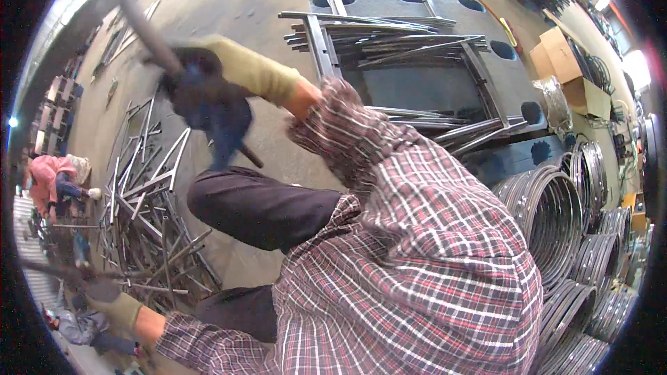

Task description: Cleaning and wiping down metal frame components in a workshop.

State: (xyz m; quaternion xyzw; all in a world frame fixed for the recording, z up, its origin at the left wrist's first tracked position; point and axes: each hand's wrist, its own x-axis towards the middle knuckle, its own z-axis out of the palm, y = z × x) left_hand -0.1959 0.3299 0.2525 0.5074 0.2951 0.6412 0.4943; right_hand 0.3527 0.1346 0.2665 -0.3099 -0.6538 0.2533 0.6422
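My right hand (205,80), in a pale yellow glove with a dark palm, is closed around a long dark metal rod (149,35). The rod slants from the top edge down past the hand; motion blurs both. Dark blue material (226,121) hangs by this hand, and I cannot tell whether it is cloth or part of the glove. My left hand (114,304), gloved the same way, is at the lower left. Its fingers appear closed around another dark bar (52,269), also blurred. Whether the two bars join is not visible. My dark-trousered knee (243,201) is bent below the right hand.
Loose metal bars (149,215) lie tangled on the floor ahead. Beside me, steel tubes and frames rest on a blue bench (417,87) with oval holes. Stacked metal hoops (549,226) and cardboard boxes (559,55) stand at right. Two people, one in pink (55,173), one in grey (80,326), are at left.
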